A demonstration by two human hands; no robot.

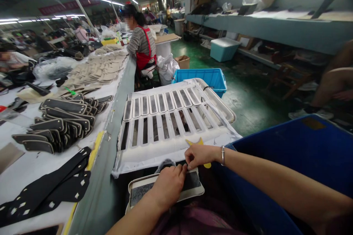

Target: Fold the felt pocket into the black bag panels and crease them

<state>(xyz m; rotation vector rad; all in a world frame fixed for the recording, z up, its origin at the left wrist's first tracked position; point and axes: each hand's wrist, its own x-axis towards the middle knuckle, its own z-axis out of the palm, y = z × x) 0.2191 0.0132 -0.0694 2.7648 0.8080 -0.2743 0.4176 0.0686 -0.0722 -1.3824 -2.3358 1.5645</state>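
A flat cream panel [194, 192] with a dark grey inset lies low in front of me, close to my lap. My left hand [169, 183] is closed over it, fingers bent across its far edge. My right hand [200, 155] is closed in a pinch at that same edge, its fingertips almost meeting those of the left; what they pinch is hidden. A yellow piece [196, 142] shows behind and below the right hand. Just beyond is a white cloth-covered rack [143, 156] with slots and a row of cream-framed grey strips [160, 102].
Along the left runs a long table [109, 161] with stacked dark pieces [64, 112], black straps [52, 187] and cream pieces [96, 68]. A dark blue bin [275, 143] stands at my right. Ahead are a light blue crate [204, 77] and a seated person in a red apron [146, 49].
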